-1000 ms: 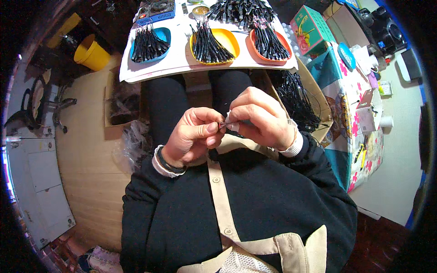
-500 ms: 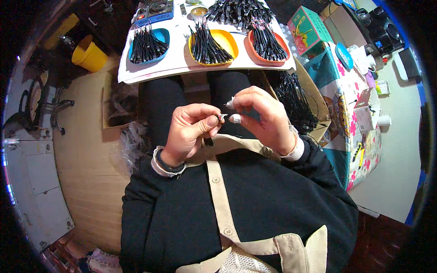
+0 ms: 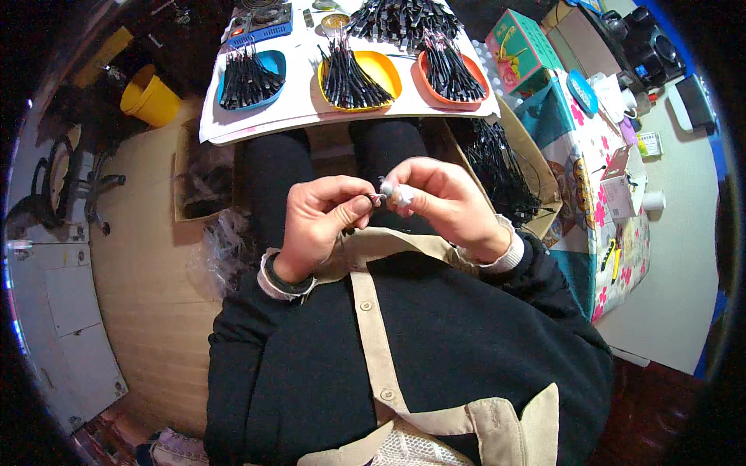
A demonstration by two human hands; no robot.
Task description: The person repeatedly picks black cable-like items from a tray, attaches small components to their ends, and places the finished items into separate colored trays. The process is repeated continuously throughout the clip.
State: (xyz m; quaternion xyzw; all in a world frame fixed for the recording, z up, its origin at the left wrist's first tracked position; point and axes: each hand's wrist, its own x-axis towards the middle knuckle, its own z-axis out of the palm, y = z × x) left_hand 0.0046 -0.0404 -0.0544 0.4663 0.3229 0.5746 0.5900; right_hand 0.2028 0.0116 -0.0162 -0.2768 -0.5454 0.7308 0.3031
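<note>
Above my lap, my left hand (image 3: 322,221) is closed, thumb against forefinger, on the end of a thin cable (image 3: 376,199). A short dark, reddish and pale tip of it shows past the fingertips; the rest is hidden in the hand. My right hand (image 3: 454,206) meets it there, thumb and fingers pinched at that tip. White wrapping covers its thumb and fingertip. Ahead on the white table, bundles of short black cables lie in a blue tray (image 3: 275,60), a yellow tray (image 3: 388,78) and an orange tray (image 3: 475,71).
A larger heap of black cables (image 3: 404,23) covers the table's far side, beside a small dish (image 3: 335,23) and a blue-based device (image 3: 260,33). A cardboard box (image 3: 536,155) of black cables stands right of my knees. A yellow bucket (image 3: 151,97) is at left.
My right hand has moved left and closed; its thumb and fingers, apart before, now pinch at the cable tip. My left hand keeps its hold almost in place.
</note>
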